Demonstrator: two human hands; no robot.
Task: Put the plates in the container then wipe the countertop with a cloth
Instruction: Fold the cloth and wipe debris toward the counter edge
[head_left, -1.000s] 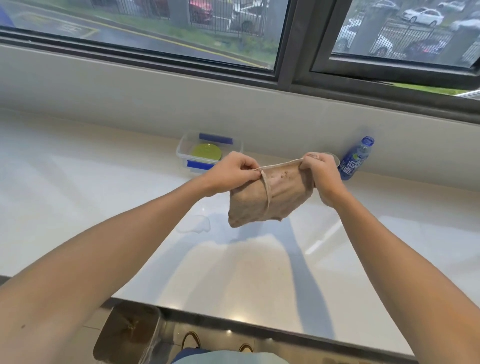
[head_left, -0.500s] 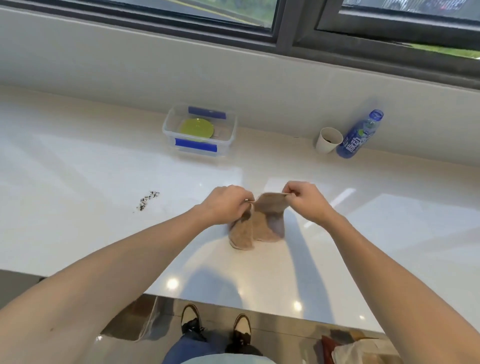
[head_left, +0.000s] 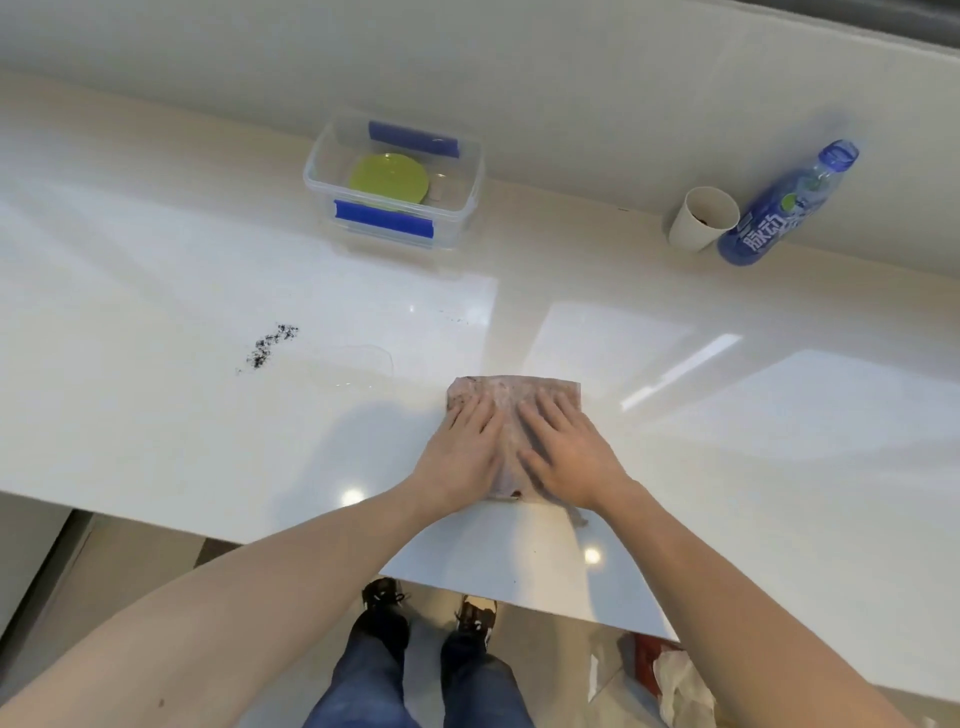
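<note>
**Both hands flat on the cloth**

The cloth (head_left: 511, 415) lies spread on the white table (head_left: 156, 415), near its front edge. The left hand (head_left: 462, 457) and right hand (head_left: 563, 457) press on it side by side, palms down, fingers stretched out and gripping nothing. Beyond the cloth, against the wall, stands the clear container (head_left: 457, 208) with a green plate (head_left: 389, 181) inside. Left of the cloth lies a patch of dark crumbs (head_left: 267, 348). Far right of the container stand a paper cup (head_left: 701, 221) and a blue bottle (head_left: 779, 213), touching.
</note>
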